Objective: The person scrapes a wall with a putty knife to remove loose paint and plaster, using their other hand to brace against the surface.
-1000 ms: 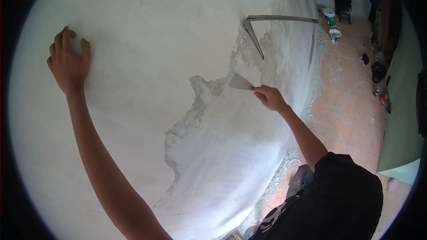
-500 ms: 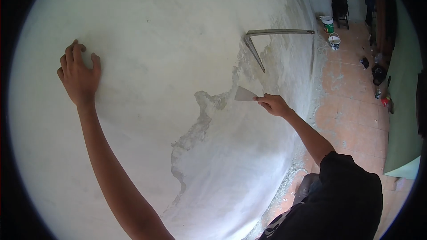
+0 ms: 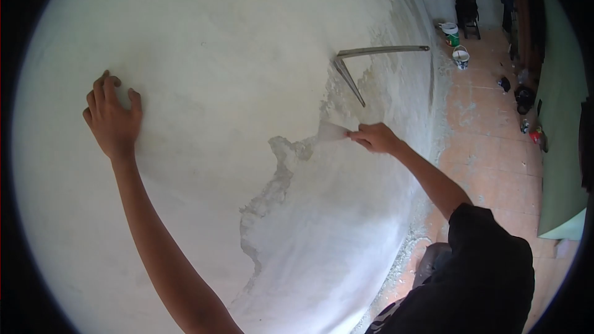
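Observation:
My right hand (image 3: 375, 138) is closed round the handle of a putty knife (image 3: 331, 132). The blade lies at the wall, by the ragged edge where the pale coat has come off, and looks slightly blurred. Bare grey patches (image 3: 277, 187) run down from there in an uneven strip. On the left, my left hand (image 3: 113, 114) rests against the pale wall (image 3: 204, 105) with fingers apart and bent, holding nothing. A metal angle bracket (image 3: 351, 62) sticks out from the wall just above the putty knife.
Scraped debris (image 3: 396, 266) lies along the wall's foot on the tiled floor (image 3: 486, 130). Two buckets (image 3: 460, 57) stand farther back, near a person (image 3: 465, 5) in dark clothes at the far wall. Dark bundles (image 3: 525, 99) and a green sheet (image 3: 562, 148) line the right side.
The putty knife and my right hand have shifted slightly left and up against the wall. My left hand stays on the same spot, while the whole view has tilted a little.

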### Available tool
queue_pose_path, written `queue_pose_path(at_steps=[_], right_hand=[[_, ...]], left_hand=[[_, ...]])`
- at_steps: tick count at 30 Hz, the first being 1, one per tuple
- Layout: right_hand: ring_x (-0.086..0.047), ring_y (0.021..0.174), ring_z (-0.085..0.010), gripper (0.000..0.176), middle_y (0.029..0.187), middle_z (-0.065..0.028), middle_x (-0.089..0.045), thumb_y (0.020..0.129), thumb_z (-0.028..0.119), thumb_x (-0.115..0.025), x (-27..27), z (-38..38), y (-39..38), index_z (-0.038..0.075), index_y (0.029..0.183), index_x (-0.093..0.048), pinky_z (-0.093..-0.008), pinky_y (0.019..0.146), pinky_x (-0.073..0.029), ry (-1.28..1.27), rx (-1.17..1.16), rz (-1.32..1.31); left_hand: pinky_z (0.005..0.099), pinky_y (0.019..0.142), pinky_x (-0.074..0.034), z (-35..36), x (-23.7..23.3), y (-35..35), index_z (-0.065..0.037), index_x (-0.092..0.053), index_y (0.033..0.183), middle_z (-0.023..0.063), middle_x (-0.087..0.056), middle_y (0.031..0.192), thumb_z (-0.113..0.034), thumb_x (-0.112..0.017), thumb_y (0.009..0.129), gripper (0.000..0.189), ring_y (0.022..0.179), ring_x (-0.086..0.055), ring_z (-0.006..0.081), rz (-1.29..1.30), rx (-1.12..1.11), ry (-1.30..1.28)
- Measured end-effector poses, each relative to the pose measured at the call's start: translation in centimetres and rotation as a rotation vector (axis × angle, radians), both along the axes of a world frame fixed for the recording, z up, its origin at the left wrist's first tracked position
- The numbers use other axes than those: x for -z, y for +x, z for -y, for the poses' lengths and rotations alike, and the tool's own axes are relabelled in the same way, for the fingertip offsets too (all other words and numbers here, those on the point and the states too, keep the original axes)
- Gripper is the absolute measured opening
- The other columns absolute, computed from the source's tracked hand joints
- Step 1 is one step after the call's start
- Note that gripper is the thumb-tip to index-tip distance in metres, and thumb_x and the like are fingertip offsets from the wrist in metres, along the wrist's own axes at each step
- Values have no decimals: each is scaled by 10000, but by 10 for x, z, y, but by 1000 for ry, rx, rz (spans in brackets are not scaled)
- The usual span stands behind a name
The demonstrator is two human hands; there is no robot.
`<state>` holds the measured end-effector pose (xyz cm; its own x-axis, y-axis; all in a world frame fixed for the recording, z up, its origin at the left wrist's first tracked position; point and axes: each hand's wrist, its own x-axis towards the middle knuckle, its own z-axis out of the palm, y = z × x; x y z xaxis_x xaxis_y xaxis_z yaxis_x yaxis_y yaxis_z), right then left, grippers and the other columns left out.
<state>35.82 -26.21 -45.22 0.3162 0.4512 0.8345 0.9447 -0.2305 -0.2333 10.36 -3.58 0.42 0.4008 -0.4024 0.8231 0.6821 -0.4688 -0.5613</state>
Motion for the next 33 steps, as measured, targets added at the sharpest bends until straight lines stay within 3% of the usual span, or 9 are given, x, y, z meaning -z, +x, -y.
queue_pose_path(at_steps=[8,11,14,16,20,22,25,28,33], right_hand=[[-606,602,-240,312,782,-60,-579,928,213,-536,-54,31,15,280,1232,-556,-367,489,-492,-475,93,331],[-605,610,-249,345,768,-86,-561,934,187,-519,-38,34,-2,283,1265,-535,-363,482,-473,-545,-72,499],[-616,640,-258,351,804,-90,-569,930,204,-521,-12,49,-9,266,1276,-528,-383,515,-485,-676,-142,389],[-623,665,-263,388,842,-99,-574,924,213,-518,7,67,-12,274,1307,-504,-397,554,-496,-691,-14,53],[-623,699,-305,464,931,-132,-580,889,158,-503,56,109,-26,245,1344,-465,-442,617,-506,-714,152,-266],[-643,775,-359,493,991,-171,-628,880,147,-509,96,132,-36,129,1363,-416,-489,670,-506,-590,117,-424],[-652,804,-389,307,916,-193,-663,873,188,-533,130,164,-84,58,1140,-453,-513,709,-500,-691,225,-693],[-641,902,-359,254,950,-164,-663,850,239,-571,171,192,-129,82,1047,-546,-506,768,-487,-739,207,-823],[-620,969,-346,326,1001,-142,-657,868,356,-574,204,206,-174,134,1106,-598,-488,832,-483,-728,219,-870]], left_hand=[[369,863,-417,2,-2,-1,-141,-548,1017,-15,-557,1242,-241,-581,803,238,1085,-531,181,20,16,35],[371,867,-414,0,-2,-1,-134,-548,1017,-7,-553,1248,-230,-581,803,237,1100,-523,183,22,40,51],[372,874,-411,4,0,-3,-129,-545,1012,0,-549,1252,-212,-584,800,231,1111,-518,185,9,59,0],[372,876,-410,7,1,-3,-127,-543,1007,1,-550,1249,-206,-585,799,227,1111,-518,185,17,70,-12],[390,916,-403,7,1,-3,-123,-527,1026,6,-530,1290,-185,-589,810,232,1143,-507,200,-3,82,-72],[385,916,-402,7,1,-2,-120,-527,1025,5,-529,1292,-181,-591,809,234,1146,-505,198,6,79,-77],[377,913,-403,5,0,-2,-116,-528,1025,4,-530,1290,-175,-594,806,235,1148,-504,194,13,67,-79],[370,895,-407,5,0,-3,-115,-538,1016,2,-545,1257,-174,-599,798,234,1124,-513,184,20,71,-53],[363,879,-414,2,0,-3,-108,-561,1015,-4,-566,1208,-171,-604,794,234,1095,-525,169,17,80,-28]])
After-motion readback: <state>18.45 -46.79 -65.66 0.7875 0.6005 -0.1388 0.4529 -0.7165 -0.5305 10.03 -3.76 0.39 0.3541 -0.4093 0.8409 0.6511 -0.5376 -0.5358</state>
